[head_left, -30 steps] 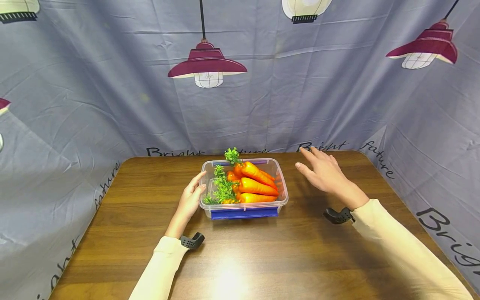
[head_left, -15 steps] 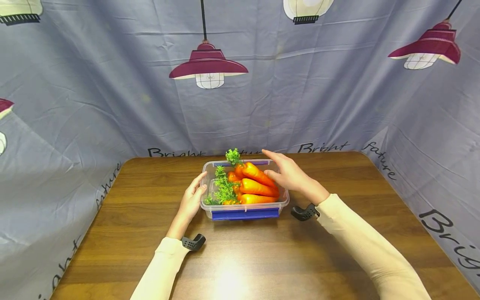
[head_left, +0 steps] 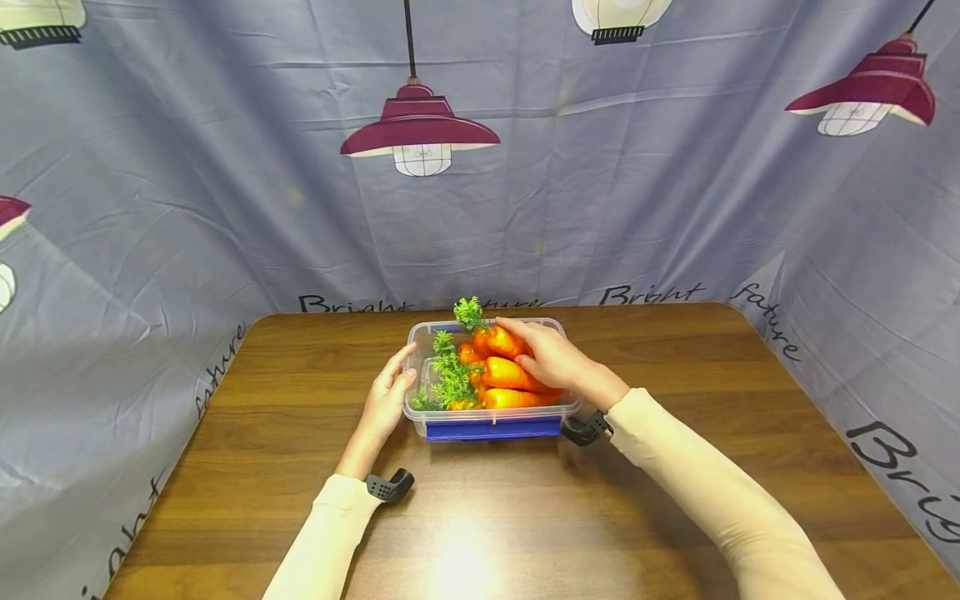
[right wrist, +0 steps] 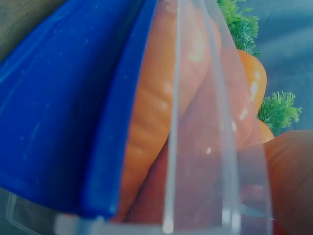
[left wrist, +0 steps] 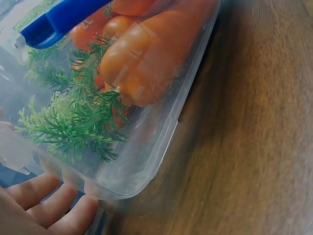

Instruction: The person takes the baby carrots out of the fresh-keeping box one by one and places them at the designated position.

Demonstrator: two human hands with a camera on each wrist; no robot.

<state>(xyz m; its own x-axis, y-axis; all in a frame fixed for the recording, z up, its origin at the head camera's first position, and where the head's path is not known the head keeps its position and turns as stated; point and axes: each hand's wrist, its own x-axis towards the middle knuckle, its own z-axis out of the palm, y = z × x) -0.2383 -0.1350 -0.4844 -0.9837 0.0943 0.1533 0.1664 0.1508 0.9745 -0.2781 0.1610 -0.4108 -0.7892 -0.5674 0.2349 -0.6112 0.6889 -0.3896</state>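
Observation:
A clear plastic food container [head_left: 492, 417] with blue side clips stands on the table, holding several orange carrots [head_left: 510, 373] with green leafy tops [head_left: 453, 379]. My left hand [head_left: 382, 404] rests against the container's left wall; in the left wrist view its fingertips [left wrist: 80, 213] touch the outside of the clear plastic. Reaching over the right rim, my right hand [head_left: 555, 358] grips the rearmost carrot [head_left: 504, 342], thumb on the near side and fingers on the far side. The right wrist view shows carrots through the wall behind a blue clip [right wrist: 58, 98], with part of the hand at the right edge.
Brown wood-grain table [head_left: 300, 375] extends around the container. A grey-blue cloth backdrop [head_left: 525, 233] printed with lamps and lettering hangs behind and at both sides. Each wrist carries a black camera mount [head_left: 390, 485].
My right hand has come left from beside the container, over its rim, and down onto the rearmost carrot. The left hand stays at the container's left wall.

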